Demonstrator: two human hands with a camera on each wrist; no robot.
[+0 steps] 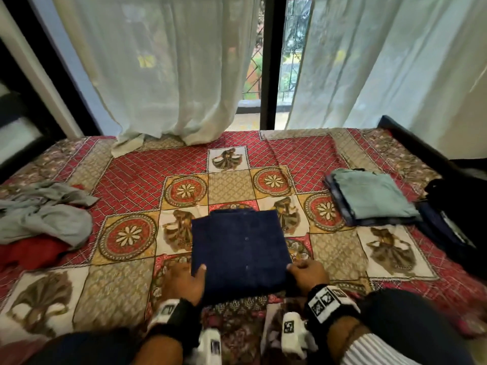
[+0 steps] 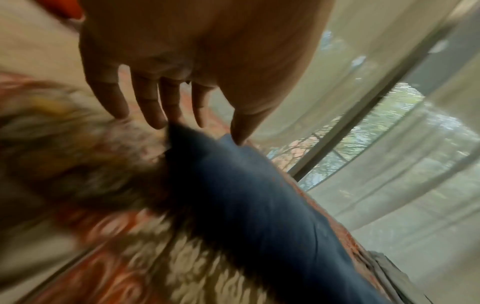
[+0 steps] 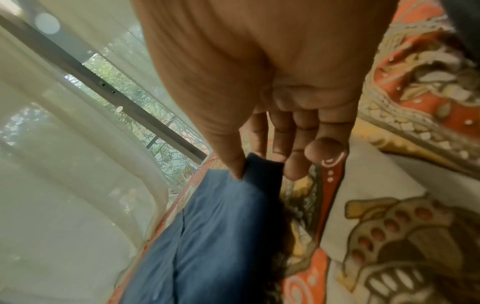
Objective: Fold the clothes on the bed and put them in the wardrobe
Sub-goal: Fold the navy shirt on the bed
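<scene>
Spread across the whole lower view, one bed [image 1: 131,164] under a red and gold patterned cover, with two pale curtains [image 1: 168,75] hanging at the window behind it. On the left of the bed, one loose heap of unfolded clothes [image 1: 42,217], grey cloth over red. On the right, one folded stack [image 1: 374,198], a pale green piece on top of a dark checked one, and just beyond it dark items [image 1: 448,222] too dim to count. In the middle, near the front edge, one folded navy shirt [image 1: 239,248], lying flat with three small buttons showing down its front. At its near left corner, the left hand [image 1: 184,281], palm down, thumb on top of the fabric and fingers [image 2: 153,111] reaching down at the edge, the middle ones seeming to slip beneath; pinching the corner, though the wrist view is blurred. At the near right corner, the right hand [image 1: 308,272], thumb pressed on the upper face and fingers [image 3: 296,164] curled under the edge, pinching the cloth between them. On each wrist, one black strap with a white camera block.
</scene>
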